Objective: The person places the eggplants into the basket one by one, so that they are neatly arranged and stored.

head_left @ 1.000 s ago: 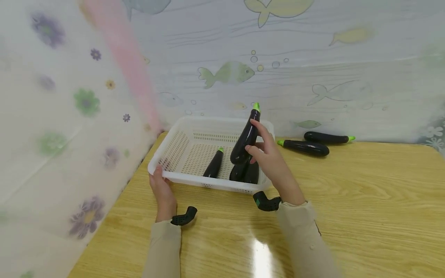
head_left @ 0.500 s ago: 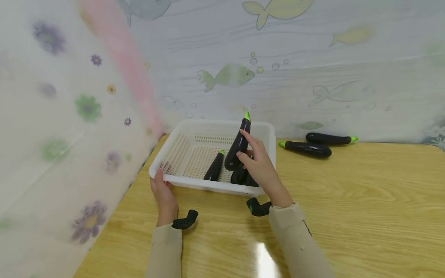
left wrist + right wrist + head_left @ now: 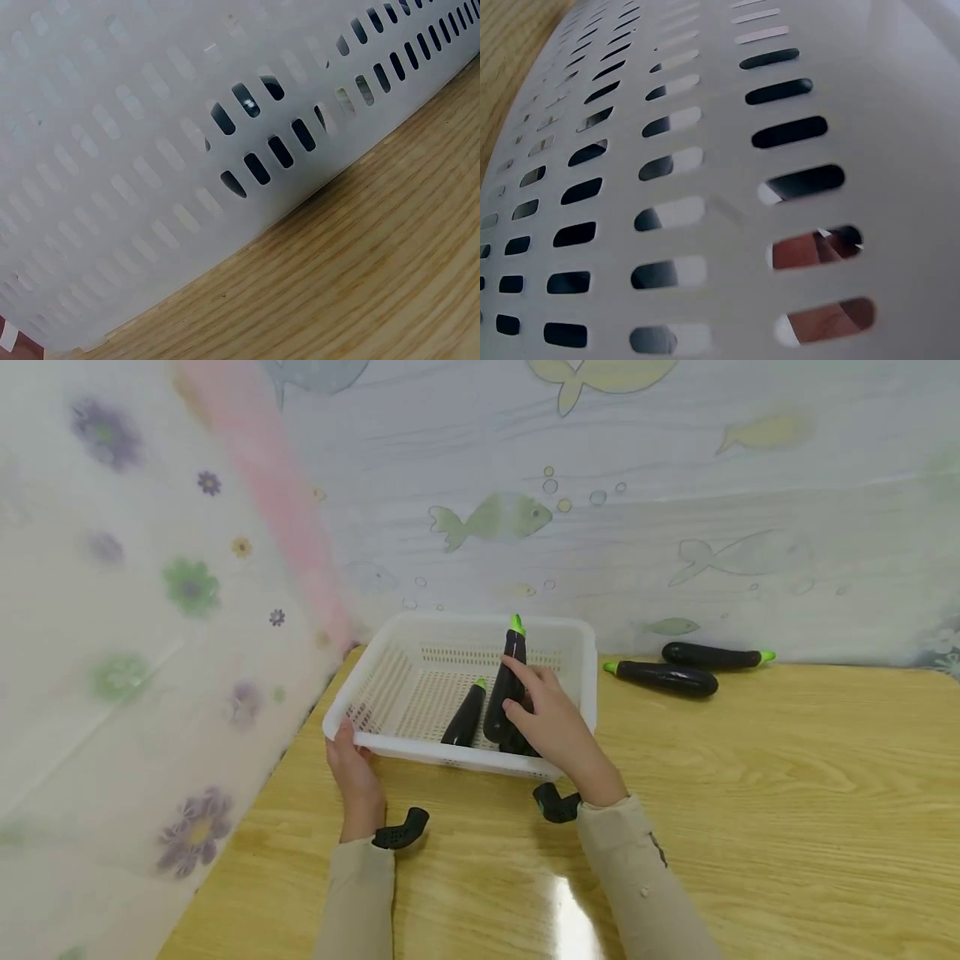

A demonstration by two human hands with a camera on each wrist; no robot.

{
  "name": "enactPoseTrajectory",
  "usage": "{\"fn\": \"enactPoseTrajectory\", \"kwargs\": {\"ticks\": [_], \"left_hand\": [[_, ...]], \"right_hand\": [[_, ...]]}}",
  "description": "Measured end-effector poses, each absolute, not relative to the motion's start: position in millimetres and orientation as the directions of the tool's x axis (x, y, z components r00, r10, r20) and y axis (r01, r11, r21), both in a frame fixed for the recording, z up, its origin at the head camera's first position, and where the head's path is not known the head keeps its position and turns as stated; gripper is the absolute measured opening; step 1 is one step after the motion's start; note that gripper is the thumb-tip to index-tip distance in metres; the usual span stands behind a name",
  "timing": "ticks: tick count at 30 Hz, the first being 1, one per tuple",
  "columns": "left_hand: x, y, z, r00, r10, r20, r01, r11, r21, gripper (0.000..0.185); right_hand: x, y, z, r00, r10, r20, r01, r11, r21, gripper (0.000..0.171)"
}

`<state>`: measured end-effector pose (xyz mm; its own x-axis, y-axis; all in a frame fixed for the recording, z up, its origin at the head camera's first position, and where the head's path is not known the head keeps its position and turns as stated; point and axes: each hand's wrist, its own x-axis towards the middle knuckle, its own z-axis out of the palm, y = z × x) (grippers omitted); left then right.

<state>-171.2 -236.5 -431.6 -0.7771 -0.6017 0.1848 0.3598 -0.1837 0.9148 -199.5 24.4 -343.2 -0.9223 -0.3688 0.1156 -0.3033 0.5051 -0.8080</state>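
My right hand grips a dark purple eggplant with a green stem, inside the right part of a white slotted basket. The eggplant stands tilted, stem end up. To its left a second eggplant lies in the basket; others below my right hand are mostly hidden. At the front left corner my left hand holds the basket rim, thumb on top. The left wrist view shows the basket's slotted wall, dark shapes behind it. Through the slots in the right wrist view, part of a hand shows.
Two more eggplants lie on the wooden table right of the basket: a nearer eggplant and a farther eggplant by the back wall. A patterned wall covering rises behind, another on the left.
My right hand has moved left and lower with the eggplant, bringing it down into the basket beside the others. My left hand stays on the rim.
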Motion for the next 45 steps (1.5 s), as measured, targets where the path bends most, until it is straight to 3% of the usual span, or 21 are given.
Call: {"fn": "enactPoseTrajectory", "kwargs": {"ticks": [23,34,45], "left_hand": [[-175,-234,-432,-0.780,-0.595,0.196,0.365,-0.177,0.914,0.042],[-173,-235,-431,-0.767,-0.606,0.209,0.387,-0.178,0.905,0.044],[-172,-234,-433,-0.766,-0.614,0.189,0.367,-0.176,0.913,0.044]], "right_hand": [[-199,26,-346,-0.907,-0.400,0.130,-0.363,0.588,-0.723,0.043],[-197,35,-333,-0.881,-0.458,0.122,-0.358,0.475,-0.804,0.044],[-188,59,-308,-0.842,-0.493,0.221,-0.389,0.268,-0.882,0.039]]}}
